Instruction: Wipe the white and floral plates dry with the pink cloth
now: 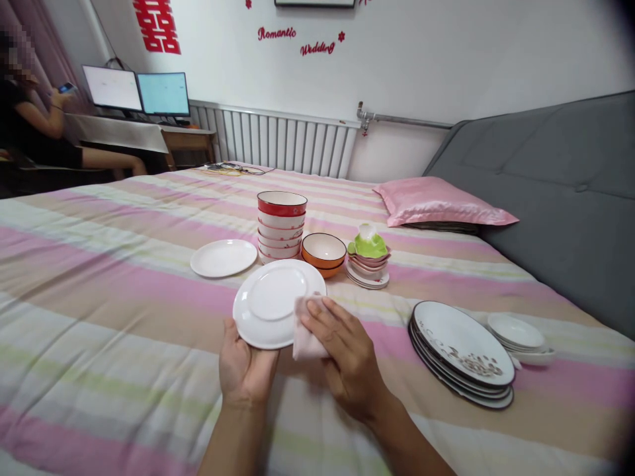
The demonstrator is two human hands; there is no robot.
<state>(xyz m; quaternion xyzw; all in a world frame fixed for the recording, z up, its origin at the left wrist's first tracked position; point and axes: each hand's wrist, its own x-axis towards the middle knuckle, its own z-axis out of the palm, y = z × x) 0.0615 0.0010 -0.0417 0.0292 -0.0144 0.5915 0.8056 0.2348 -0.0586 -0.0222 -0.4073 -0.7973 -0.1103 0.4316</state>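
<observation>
My left hand (248,367) holds a white plate (275,297) from below, with the thumb at its left edge. The plate is tilted and its raised foot ring faces me. In my right hand (352,360) is a pale pink cloth (308,330), pressed against the plate's right side. Just behind the held plate stands a tall stack of red and white bowls (281,228). Beside them are orange bowls (324,251), stacked. A white oval plate (224,258) lies flat to the left. The fingers of my left hand under the plate are hidden.
Stacked patterned plates with dark rims (459,350) lie at right, with small white dishes (516,330) behind them. A green leaf-shaped dish (368,246) tops another pile. A pink pillow (441,201) rests near the grey headboard (546,192). A person (40,119) sits far left, holding a phone.
</observation>
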